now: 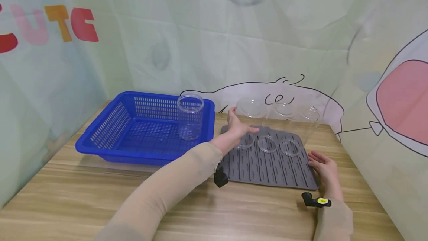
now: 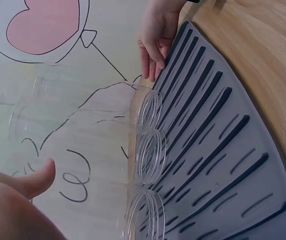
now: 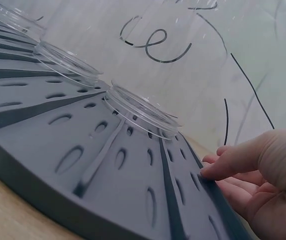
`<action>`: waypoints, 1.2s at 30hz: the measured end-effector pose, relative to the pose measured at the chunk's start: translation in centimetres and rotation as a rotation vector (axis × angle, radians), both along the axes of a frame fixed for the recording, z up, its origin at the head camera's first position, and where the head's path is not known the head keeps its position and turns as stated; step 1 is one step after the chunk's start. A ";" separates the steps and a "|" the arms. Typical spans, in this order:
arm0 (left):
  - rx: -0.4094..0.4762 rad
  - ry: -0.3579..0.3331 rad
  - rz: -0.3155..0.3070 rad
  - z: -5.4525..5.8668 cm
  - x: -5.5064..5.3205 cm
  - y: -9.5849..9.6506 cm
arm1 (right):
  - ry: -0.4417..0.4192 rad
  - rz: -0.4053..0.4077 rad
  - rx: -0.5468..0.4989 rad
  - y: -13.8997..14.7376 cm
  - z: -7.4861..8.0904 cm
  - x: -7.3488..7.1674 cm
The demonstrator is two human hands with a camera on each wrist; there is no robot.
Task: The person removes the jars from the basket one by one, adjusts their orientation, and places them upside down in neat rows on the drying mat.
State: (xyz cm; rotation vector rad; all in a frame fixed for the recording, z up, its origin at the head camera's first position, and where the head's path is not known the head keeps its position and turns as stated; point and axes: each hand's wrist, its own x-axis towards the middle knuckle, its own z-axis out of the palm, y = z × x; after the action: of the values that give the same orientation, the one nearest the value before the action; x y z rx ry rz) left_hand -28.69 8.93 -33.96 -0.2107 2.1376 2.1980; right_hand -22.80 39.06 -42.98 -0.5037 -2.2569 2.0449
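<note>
in head view only, the basket's jar shows.

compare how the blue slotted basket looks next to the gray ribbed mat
The basket is blue; the mat is gray. The basket has raised, slotted walls; the mat lies flat and ribbed. The basket holds one clear jar; the mat bears three. Both rest on the wooden table.

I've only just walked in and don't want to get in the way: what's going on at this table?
A person's left hand is at the leftmost clear jar of three standing in a row on a gray mat; whether it grips the jar is hard to tell. The right hand is at the mat's right edge. A fourth jar stands in the blue basket, toward its right end.
</note>
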 end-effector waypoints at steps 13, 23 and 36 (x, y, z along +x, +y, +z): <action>-0.030 -0.028 -0.002 -0.4 -0.2 0.2 | -0.022 -0.013 0.003 0.0 0.0 0.0; -0.047 -0.054 -0.001 -0.3 -0.1 -0.1 | -0.025 -0.013 0.012 0.0 0.0 0.0; -0.184 -0.099 0.026 0.4 0.0 -0.6 | -0.026 -0.018 0.010 0.1 -0.1 0.0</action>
State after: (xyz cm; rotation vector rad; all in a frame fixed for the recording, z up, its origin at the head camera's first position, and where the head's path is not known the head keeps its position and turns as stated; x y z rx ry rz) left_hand -28.68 8.30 -33.57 -0.3519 2.2936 1.9585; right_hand -22.85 39.18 -43.07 -0.5506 -2.2673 2.0291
